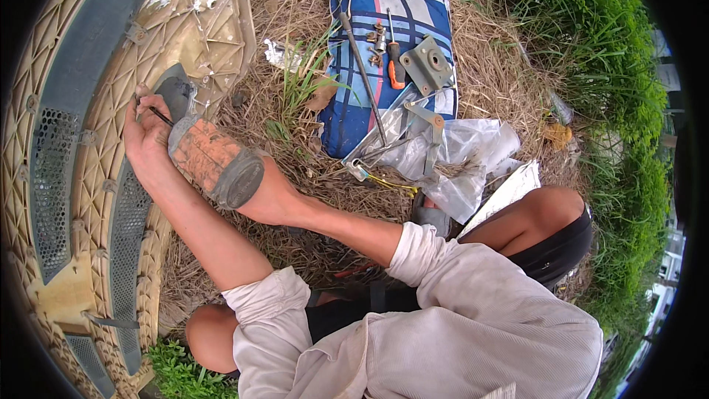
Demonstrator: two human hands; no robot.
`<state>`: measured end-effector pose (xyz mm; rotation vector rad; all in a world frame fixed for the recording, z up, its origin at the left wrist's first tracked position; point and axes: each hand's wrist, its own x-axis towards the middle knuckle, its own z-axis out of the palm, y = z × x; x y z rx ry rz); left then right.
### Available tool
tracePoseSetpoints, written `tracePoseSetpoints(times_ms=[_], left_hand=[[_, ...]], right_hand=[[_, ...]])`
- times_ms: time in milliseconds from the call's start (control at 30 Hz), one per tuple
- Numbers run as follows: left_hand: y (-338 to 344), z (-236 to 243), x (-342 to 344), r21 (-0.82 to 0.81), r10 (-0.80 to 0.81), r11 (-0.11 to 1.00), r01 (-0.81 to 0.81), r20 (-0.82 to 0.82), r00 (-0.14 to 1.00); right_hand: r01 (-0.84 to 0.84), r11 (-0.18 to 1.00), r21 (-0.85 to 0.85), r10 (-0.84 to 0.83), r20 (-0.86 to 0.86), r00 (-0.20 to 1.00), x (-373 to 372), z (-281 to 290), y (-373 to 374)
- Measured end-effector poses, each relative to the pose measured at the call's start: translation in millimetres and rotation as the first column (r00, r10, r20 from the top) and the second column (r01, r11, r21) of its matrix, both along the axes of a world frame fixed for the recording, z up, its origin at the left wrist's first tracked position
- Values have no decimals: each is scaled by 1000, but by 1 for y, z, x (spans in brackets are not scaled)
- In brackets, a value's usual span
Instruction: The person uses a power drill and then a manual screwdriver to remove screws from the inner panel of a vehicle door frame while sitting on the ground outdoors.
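Note:
My right hand [262, 196] is closed around a dirty orange-and-grey power tool [208, 154], whose body hides most of the fingers. A thin dark bit or rod [159, 113] runs toward my left hand [148, 129], which is closed at the panel edge with a small pale piece [142, 90] at the fingertips, too small to name. The big tan ribbed plastic panel [96, 148] with grey perforated inserts [52, 199] stands along the left, beside both hands. A dark grey part [177, 89] lies just behind my left fingers.
A blue checked cushion [340, 111] holds an orange-handled screwdriver [394, 66], a long metal rod [358, 59], small metal fittings [377, 48] and a metal bracket [428, 55]. Plastic bags [465, 155] lie on dry grass below it. Green plants [605, 103] line the right; my bent knees flank the lower area.

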<state>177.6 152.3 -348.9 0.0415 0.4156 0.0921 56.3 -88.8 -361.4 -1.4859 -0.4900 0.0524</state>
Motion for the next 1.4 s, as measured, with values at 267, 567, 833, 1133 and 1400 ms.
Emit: tracePoseSetpoints(times_ms=[267,567,833,1133,1400], left_hand=[[2,13,-14,273,-74,959,72,-2,997],[-5,16,-14,228,62,973,-26,-151,987],[15,2,-8,226,-62,970,94,-145,988],[13,10,-5,493,-7,868,56,-102,995],[-49,59,-13,241,-231,946,216,37,972]], right_hand=[[-205,974,-94,163,-336,928,-9,37,-19],[-90,995,-40,71,-340,938,-12,41,-26],[-78,997,-11,69,-362,929,-14,23,-20],[-105,990,-92,75,-279,957,-20,6,-18],[141,986,-94,-148,-82,986,-60,-6,-18]])
